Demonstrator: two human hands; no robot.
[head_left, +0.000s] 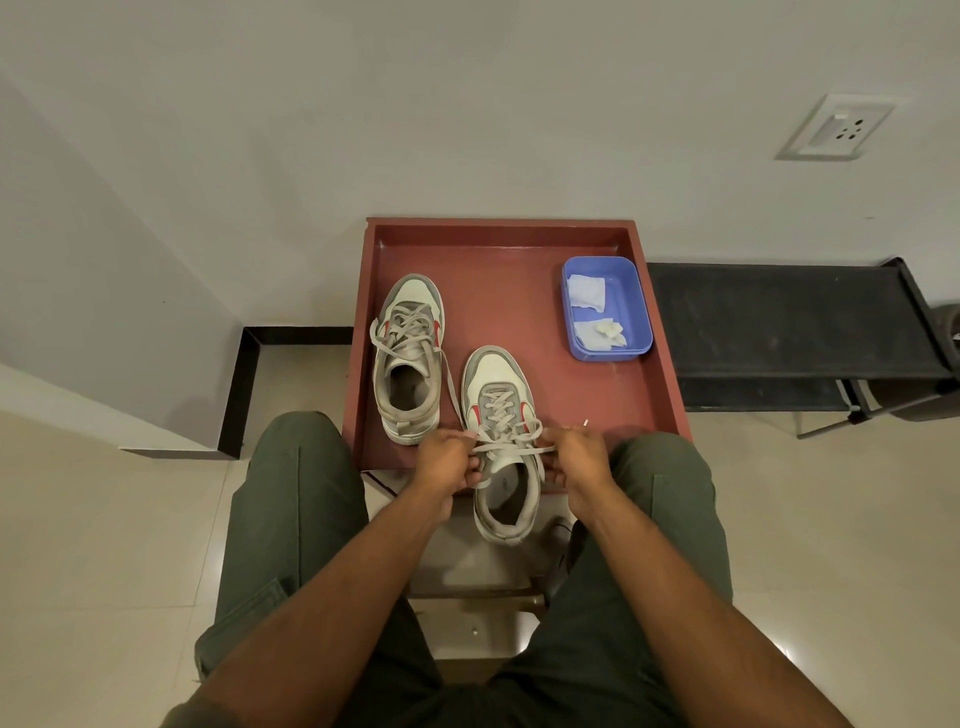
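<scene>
Two white and grey sneakers with red accents lie on a reddish-brown tray (519, 306). The left sneaker (408, 358) sits untied, its laces loose over the side. The right sneaker (501, 441) overhangs the tray's near edge, heel toward me. My left hand (449, 465) pinches one end of the grey lace (511, 448) at the shoe's left side. My right hand (579, 460) grips the other end at the right side, with the lace stretched across the tongue between them.
A blue plastic container (631, 332) with white cloths stands at the tray's back right. A black low bench (789, 332) stands to the right. My knees in green trousers flank the tray. A wall socket (836, 127) is on the wall.
</scene>
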